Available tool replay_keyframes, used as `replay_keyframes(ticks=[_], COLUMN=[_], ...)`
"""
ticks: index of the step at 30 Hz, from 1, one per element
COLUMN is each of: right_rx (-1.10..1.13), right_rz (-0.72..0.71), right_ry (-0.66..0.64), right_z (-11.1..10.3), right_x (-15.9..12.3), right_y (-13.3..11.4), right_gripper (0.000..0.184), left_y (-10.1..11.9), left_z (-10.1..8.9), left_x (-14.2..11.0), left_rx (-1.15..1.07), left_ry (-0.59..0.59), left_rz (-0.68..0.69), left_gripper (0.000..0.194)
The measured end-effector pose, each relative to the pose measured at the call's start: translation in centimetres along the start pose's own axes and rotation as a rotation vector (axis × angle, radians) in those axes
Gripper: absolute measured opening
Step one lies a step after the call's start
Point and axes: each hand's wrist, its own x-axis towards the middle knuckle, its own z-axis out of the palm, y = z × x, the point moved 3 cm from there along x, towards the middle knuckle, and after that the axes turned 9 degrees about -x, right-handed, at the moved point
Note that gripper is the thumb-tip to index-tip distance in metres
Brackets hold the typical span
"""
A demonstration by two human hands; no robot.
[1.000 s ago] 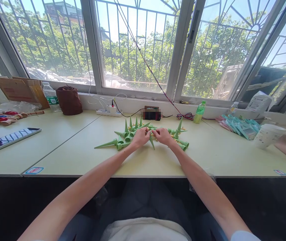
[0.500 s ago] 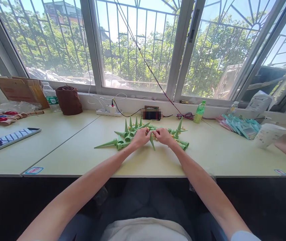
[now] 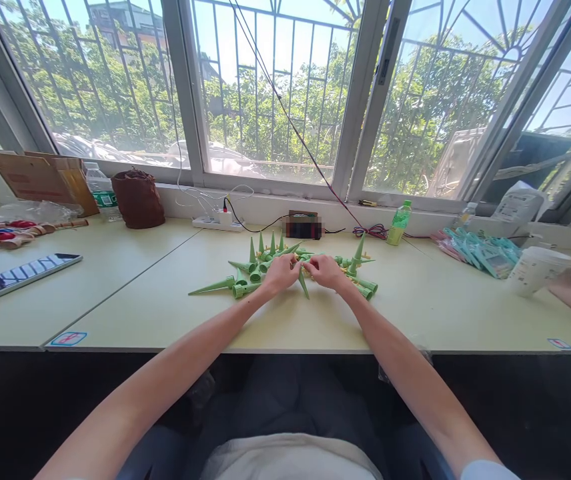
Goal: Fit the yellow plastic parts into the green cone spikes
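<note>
My left hand [image 3: 282, 273] is closed in a pinch on a slim green plastic cone [image 3: 304, 285], whose pointed end sticks out below the fingertips toward me. Almost touching it, my right hand [image 3: 326, 271] has its thumb and fingers pressed together at the cone's upper end; what they pinch is too small and hidden to name. Around both hands lies a pile of green cones and short tubes [image 3: 241, 290], some with small yellow bits. Several cones stand upright behind my left hand, and one upright cone [image 3: 358, 255] is to the right.
A dark phone-like device [image 3: 303, 227] leans at the back by a power strip [image 3: 218, 222]. Left are a phone [image 3: 23, 277] and a brown pouch [image 3: 138, 200]. Right are a green bottle [image 3: 399, 223], teal packets [image 3: 490, 252], and another person's hand [image 3: 563, 283] by a white cup [image 3: 535, 270].
Almost nothing differs. Both my hands stay together over the pile, and the cone between them has shifted only very slightly.
</note>
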Motion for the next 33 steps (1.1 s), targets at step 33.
replay_keyframes(ticks=[33], right_rx=[0.023], right_rz=[0.061], right_ry=[0.154], right_z=[-0.4], right_x=[0.1], right_y=[0.9], right_gripper=[0.047], left_y=[0.1], left_z=[-0.2], left_x=[-0.6], left_rx=[0.182], left_ry=[-0.121], left_rz=[-0.076], left_gripper=[0.026])
